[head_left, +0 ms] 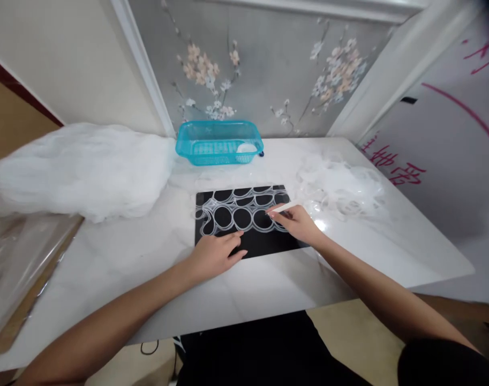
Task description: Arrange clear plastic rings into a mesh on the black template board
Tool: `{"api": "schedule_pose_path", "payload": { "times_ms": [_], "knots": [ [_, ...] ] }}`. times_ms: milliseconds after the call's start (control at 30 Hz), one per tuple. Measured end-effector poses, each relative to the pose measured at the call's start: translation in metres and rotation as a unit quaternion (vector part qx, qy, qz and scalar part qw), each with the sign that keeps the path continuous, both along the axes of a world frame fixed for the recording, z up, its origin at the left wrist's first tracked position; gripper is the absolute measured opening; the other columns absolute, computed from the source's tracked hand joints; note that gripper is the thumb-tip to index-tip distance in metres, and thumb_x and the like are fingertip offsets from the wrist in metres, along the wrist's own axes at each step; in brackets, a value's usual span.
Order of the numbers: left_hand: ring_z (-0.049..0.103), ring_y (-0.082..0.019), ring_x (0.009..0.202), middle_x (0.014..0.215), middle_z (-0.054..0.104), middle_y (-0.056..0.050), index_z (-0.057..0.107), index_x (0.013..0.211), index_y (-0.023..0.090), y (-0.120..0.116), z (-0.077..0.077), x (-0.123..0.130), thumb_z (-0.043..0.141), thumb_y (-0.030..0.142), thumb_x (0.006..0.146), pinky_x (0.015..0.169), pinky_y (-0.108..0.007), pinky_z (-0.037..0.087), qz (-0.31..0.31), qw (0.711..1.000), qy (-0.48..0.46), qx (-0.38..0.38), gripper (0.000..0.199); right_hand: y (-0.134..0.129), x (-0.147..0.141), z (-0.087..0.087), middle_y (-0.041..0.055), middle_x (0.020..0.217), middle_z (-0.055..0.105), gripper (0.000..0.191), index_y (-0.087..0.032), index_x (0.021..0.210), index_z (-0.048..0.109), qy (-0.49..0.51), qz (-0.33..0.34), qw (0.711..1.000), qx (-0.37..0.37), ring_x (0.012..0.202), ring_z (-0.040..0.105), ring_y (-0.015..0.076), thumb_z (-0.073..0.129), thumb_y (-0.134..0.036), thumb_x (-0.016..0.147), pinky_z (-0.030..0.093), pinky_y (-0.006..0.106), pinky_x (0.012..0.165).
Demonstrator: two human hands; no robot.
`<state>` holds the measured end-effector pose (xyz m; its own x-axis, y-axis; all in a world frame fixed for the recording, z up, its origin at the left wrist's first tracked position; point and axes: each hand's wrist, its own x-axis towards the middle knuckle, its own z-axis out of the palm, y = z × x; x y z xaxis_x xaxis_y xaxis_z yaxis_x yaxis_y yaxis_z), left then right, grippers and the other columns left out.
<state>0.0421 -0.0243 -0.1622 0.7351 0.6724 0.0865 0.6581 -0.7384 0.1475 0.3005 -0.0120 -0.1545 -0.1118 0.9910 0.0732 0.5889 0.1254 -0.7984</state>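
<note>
A black rectangular mat [264, 245] lies on the table in front of me. Across it is a clear sheet with white-edged round cutouts [233, 219], arranged in rows. My left hand [218, 253] rests at the mat's lower left, fingers stretched out and touching the sheet's near edge. Over the right part of the sheet, my right hand [298, 222] pinches a slim white stick-like tool [285, 207], its tip near one of the circles. The exact kind of tool is too small to make out.
A blue plastic basket [219, 155] with a white round item [246, 149] inside stands behind the mat. Translucent ring-shaped scraps [344, 187] are heaped on the right. A large pile of thin white material [83, 169] and plastic-covered cardboard [27, 273] occupy the left.
</note>
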Motion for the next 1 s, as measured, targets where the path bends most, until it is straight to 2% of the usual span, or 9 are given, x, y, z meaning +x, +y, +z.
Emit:
{"api": "schedule_pose_path", "payload": {
  "times_ms": [100, 200, 267, 333, 467, 600, 767, 1000],
  "knots": [
    [0.069, -0.015, 0.078, 0.124, 0.064, 0.003, 0.065, 0.103, 0.023, 0.003, 0.007, 0.005, 0.043, 0.044, 0.094, 0.053, -0.025, 0.046, 0.013, 0.999, -0.038, -0.004, 0.031, -0.005, 0.005, 0.002, 0.0005, 0.06, 0.058, 0.04, -0.016, 0.095, 0.072, 0.005, -0.011, 1.0, -0.028, 0.049, 0.041, 0.0106, 0.053, -0.049, 0.085, 0.029, 0.025, 0.046],
    [0.069, -0.017, 0.08, 0.127, 0.062, -0.002, 0.061, 0.119, 0.023, 0.004, 0.009, 0.017, 0.04, 0.044, 0.095, 0.051, -0.026, 0.045, -0.036, 0.999, -0.02, 0.021, 0.038, -0.008, 0.006, 0.002, -0.0004, 0.053, 0.053, 0.038, -0.016, 0.093, 0.073, 0.004, -0.032, 0.999, -0.028, 0.048, 0.041, 0.0109, 0.055, -0.049, 0.084, 0.029, 0.025, 0.045],
    [0.069, -0.018, 0.071, 0.13, 0.059, -0.008, 0.058, 0.124, 0.021, 0.003, 0.008, 0.027, 0.038, 0.044, 0.095, 0.048, -0.028, 0.044, -0.076, 0.997, 0.015, 0.03, 0.042, -0.009, 0.004, 0.001, -0.0021, 0.049, 0.049, 0.034, -0.017, 0.091, 0.073, 0.006, -0.029, 0.999, -0.022, 0.046, 0.038, 0.0102, 0.057, -0.046, 0.084, 0.028, 0.025, 0.044],
    [0.067, -0.018, 0.062, 0.131, 0.057, -0.013, 0.058, 0.126, 0.017, 0.003, 0.008, 0.037, 0.036, 0.042, 0.096, 0.045, -0.029, 0.043, -0.104, 0.993, 0.046, 0.039, 0.044, -0.01, 0.002, -0.002, -0.0023, 0.052, 0.051, 0.029, -0.018, 0.091, 0.073, 0.018, -0.021, 1.0, -0.013, 0.046, 0.037, 0.0094, 0.059, -0.042, 0.084, 0.029, 0.024, 0.044],
    [0.066, -0.018, 0.057, 0.128, 0.057, -0.02, 0.06, 0.123, 0.011, 0.002, 0.007, 0.048, 0.035, 0.037, 0.096, 0.042, -0.028, 0.04, -0.115, 0.989, 0.072, 0.053, 0.045, -0.01, 0.0, -0.009, 0.0008, 0.071, 0.065, 0.02, -0.018, 0.089, 0.07, 0.058, -0.029, 0.998, -0.009, 0.048, 0.04, 0.0081, 0.062, -0.035, 0.083, 0.033, 0.024, 0.045],
    [0.062, -0.015, 0.049, 0.126, 0.059, -0.02, 0.062, 0.121, 0.01, 0.002, 0.005, 0.049, 0.037, 0.034, 0.096, 0.04, -0.028, 0.038, -0.123, 0.987, 0.069, 0.079, 0.042, -0.012, -0.002, -0.016, 0.0024, 0.082, 0.069, 0.015, -0.019, 0.087, 0.069, 0.085, -0.016, 0.996, -0.029, 0.05, 0.043, 0.0077, 0.061, -0.031, 0.084, 0.036, 0.023, 0.046],
    [0.057, -0.011, 0.046, 0.127, 0.059, -0.017, 0.064, 0.118, 0.012, 0.001, 0.003, 0.046, 0.039, 0.033, 0.095, 0.04, -0.027, 0.038, -0.128, 0.985, 0.047, 0.104, 0.04, -0.015, -0.001, -0.017, 0.0033, 0.083, 0.07, 0.013, -0.019, 0.088, 0.069, 0.093, 0.0, 0.994, -0.048, 0.052, 0.048, 0.0085, 0.062, -0.029, 0.084, 0.038, 0.023, 0.047],
    [0.057, -0.011, 0.048, 0.13, 0.057, -0.016, 0.062, 0.121, 0.014, 0.001, 0.002, 0.044, 0.039, 0.033, 0.095, 0.041, -0.028, 0.039, -0.134, 0.986, 0.047, 0.089, 0.04, -0.016, 0.0, -0.016, 0.0035, 0.081, 0.069, 0.013, -0.019, 0.087, 0.069, 0.097, 0.002, 0.994, -0.06, 0.049, 0.045, 0.0077, 0.062, -0.029, 0.084, 0.036, 0.023, 0.044]
  ]
}}
